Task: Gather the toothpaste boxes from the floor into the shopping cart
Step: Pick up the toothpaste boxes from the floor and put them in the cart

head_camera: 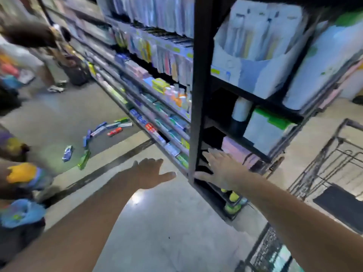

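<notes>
Both hands are extended forward at arm's length, bare and holding nothing. Left hand (151,172) is flat with fingers loosely spread and thumb out, over the pale floor (157,222) just left of the dark upright post (197,107) of the shelving. Right hand (221,169) is likewise open, fingers splayed, in front of the lowest section of the end rack, with its thumb near the foot of that post; whether it touches the frame cannot be determined owing to motion blur. The two hands are apart, the post between them. Toothpaste boxes (110,128) lie scattered on the floor well ahead and to the left of the left hand, beside the base of the long shelf run (149,107): several blue-and-white cartons in a loose cluster, a red one (115,132) among them, a blue one (67,153) lying apart nearer the camera, and a green one (84,160) just beside it. None is in contact with either hand. Shopping cart (322,165), black wire, stands at the right edge, well apart from the boxes, on the other side of the end rack; a second wire section (263,252) shows at the bottom right. Shelves carry boxed dental goods and hanging packs, detail blurred. Another person's legs and shoes (56,86) appear far up the aisle at upper left.
</notes>
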The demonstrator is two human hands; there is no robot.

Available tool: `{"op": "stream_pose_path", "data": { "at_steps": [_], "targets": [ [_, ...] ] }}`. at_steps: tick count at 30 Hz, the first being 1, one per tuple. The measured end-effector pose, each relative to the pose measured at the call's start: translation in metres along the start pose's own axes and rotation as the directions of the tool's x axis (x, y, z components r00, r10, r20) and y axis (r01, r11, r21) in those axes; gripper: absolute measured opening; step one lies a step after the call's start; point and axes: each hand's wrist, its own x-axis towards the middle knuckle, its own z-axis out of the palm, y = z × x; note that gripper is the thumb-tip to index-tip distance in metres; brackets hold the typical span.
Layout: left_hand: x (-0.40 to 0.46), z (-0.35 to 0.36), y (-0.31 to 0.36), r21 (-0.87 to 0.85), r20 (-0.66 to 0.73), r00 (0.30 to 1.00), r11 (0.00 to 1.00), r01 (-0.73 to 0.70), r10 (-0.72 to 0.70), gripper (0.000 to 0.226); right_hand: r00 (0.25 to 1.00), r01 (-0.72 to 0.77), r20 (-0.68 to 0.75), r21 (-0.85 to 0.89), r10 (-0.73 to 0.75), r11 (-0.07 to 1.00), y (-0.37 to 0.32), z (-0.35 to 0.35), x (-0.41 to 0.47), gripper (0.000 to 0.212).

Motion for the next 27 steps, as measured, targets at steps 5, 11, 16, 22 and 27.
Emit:
{"op": "stream_pose_path", "data": {
  "at_steps": [5, 11, 16, 22, 27],
  "targets": [
    [-0.079, 0.011, -0.160, -0.123, -0.072, 0.973, 0.970, 0.209, -0.218, 0.109, 0.981, 0.187, 0.057, -0.065, -0.183, 0.980, -0.129, 0.004, 0.085, 0.105],
    [-0.136, 0.031, -0.270, -0.248, -0.066, 0.900, 0.880, 0.404, -0.432, 0.081, 0.925, 0.378, 0.084, -0.084, -0.371, 0.922, -0.247, 0.014, 0.162, 0.142],
    [-0.117, 0.024, -0.322, -0.269, 0.005, 0.841, 0.810, 0.522, -0.541, 0.080, 0.879, 0.474, 0.113, -0.089, -0.464, 0.876, -0.296, 0.014, 0.230, 0.103],
    [-0.036, -0.005, -0.389, -0.330, 0.048, 0.814, 0.760, 0.559, -0.578, 0.084, 0.870, 0.480, 0.181, -0.099, -0.459, 0.871, -0.310, 0.000, 0.356, 0.092],
    [0.038, -0.044, -0.450, -0.380, 0.082, 0.776, 0.700, 0.604, -0.625, 0.076, 0.858, 0.503, 0.206, -0.147, -0.471, 0.852, -0.322, -0.032, 0.478, 0.093]
  ]
}}
